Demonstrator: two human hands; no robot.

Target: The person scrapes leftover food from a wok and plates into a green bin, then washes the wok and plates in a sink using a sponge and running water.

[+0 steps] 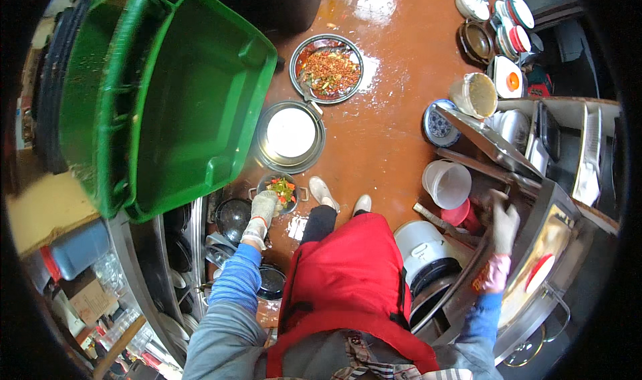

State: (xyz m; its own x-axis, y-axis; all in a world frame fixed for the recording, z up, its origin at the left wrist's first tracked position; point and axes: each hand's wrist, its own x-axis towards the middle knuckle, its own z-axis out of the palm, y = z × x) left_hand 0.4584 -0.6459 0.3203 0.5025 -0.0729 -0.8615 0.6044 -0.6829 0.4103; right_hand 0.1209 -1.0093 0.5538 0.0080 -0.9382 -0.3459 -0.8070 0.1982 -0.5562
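My left hand [264, 211], in a whitish work glove, is at the near rim of a small two-handled pot [288, 205]. Its fingers are curled and seem to grip that rim, which they partly hide. Cut red and green vegetables [282, 189] lie in the pot. On the right, my gloved right hand [504, 224] is slightly blurred, with fingers apart and nothing seen in them. It is near the steel counter [544, 204]. Beyond the pot stand a wide metal pan with a white round centre [291, 132] and a metal basin [359, 81] of reddish food [328, 71].
Green bins [195, 104] tower at the left. Black pans [234, 222] sit beside my left hand. At the right are a white bucket [446, 184], a hose [436, 220], a white rice cooker [421, 247] and stacked dishes [501, 26]. The brown floor [386, 144] looks wet.
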